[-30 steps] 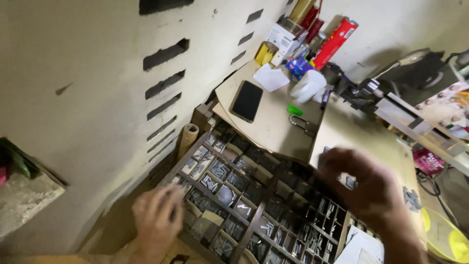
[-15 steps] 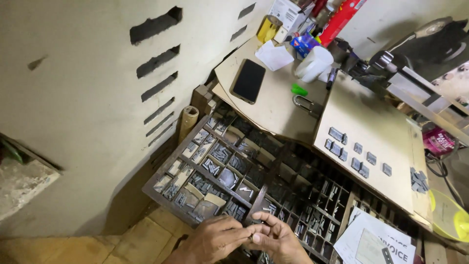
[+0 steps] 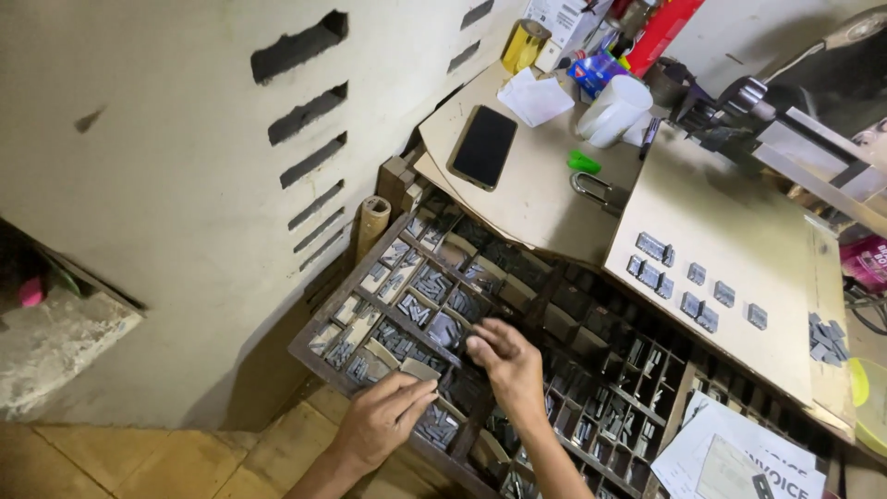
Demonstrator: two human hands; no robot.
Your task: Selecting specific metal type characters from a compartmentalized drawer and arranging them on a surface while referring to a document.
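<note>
Over the type tray [image 3: 370,319], both hands [image 3: 504,356] curled, pinching small type pieces.

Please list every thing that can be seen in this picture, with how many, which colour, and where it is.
type case: one, dark wood, many small compartments, low centre.
metal type pieces: many, grey, in the compartments.
board: one, tan, right, above the case.
grey blocks: about nine, in rows on the board.
phone: one, black, flat on the tan worktop.
padlock: one, steel, beside the phone.
green piece: one, above the padlock.
white cup: one, upper centre.
yellow roll: one, top.
papers: several, white, lower right.
left hand: fingers over the case, holding a small flat piece.
right hand: fingertips in a compartment.
</note>
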